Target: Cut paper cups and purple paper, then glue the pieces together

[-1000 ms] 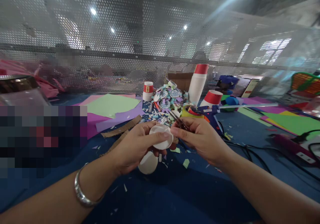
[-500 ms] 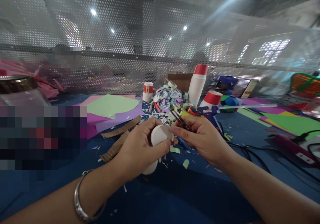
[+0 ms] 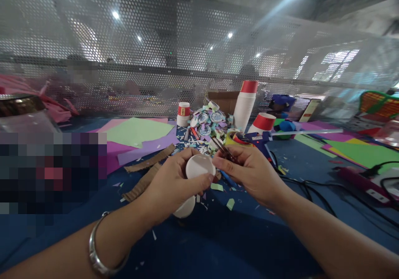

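Observation:
My left hand (image 3: 177,181) is closed around a round white piece (image 3: 199,167), its thumb lying over the front. Beneath that hand another white disc (image 3: 186,207) shows in part, near the blue table (image 3: 237,245). Just to the right, my right hand (image 3: 249,169) pinches a pair of scissors (image 3: 225,150), the blades pointing up and left beside the white piece. The fingers hide most of the handles. Paper scraps (image 3: 230,204) and corrugated cardboard strips (image 3: 143,181) lie around both hands.
Behind the hands is a pile of small paper crafts (image 3: 207,119), with stacked paper cups (image 3: 245,106) and a glue gun (image 3: 261,139) to its right. Green paper (image 3: 137,131) lies at left, black cables (image 3: 311,183) and a purple power strip (image 3: 361,183) at right.
The white piece in my left hand has tilted slightly and shifted a little left. More of its thumb-side rim shows. My right hand has kept its hold on the scissors.

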Available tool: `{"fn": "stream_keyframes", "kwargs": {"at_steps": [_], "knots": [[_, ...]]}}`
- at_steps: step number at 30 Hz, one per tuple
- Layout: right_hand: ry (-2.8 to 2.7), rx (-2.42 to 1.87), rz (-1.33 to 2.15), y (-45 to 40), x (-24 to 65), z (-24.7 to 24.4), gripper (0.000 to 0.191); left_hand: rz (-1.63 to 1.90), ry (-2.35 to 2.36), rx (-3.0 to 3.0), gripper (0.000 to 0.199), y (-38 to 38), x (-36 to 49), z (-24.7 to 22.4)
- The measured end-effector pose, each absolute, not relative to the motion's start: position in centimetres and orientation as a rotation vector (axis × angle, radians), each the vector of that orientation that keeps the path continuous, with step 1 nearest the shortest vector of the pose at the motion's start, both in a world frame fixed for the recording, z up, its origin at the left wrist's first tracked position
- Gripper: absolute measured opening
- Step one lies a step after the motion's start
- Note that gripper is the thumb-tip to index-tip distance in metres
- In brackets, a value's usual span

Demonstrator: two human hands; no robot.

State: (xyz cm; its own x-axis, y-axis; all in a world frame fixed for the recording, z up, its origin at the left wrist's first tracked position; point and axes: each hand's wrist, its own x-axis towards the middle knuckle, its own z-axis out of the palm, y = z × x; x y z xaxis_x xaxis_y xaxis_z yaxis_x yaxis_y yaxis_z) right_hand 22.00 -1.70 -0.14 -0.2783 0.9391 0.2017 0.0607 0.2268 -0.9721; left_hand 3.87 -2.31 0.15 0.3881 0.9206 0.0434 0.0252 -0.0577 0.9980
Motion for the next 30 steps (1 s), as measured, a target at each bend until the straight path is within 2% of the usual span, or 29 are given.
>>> {"fn": "stream_keyframes", "kwargs": {"at_steps": [13, 24, 30], "knots": [[-1.6, -0.953, 1.156, -1.75, 21.89, -0.12, 0.028, 0.82, 0.788, 1.176, 0.01, -2.25, 3.85, 0.33], [-1.644, -0.976, 1.125, -1.61, 21.99, -0.18, 0.025, 0.742, 0.901, 1.286, 0.014, -2.41, 3.92, 0.46], [-1.767, -0.971, 1.013, -1.46, 21.89, -0.43, 0.021, 0.759, 1.031, 1.484, 0.03, -2.01, 3.83, -0.13]]}}
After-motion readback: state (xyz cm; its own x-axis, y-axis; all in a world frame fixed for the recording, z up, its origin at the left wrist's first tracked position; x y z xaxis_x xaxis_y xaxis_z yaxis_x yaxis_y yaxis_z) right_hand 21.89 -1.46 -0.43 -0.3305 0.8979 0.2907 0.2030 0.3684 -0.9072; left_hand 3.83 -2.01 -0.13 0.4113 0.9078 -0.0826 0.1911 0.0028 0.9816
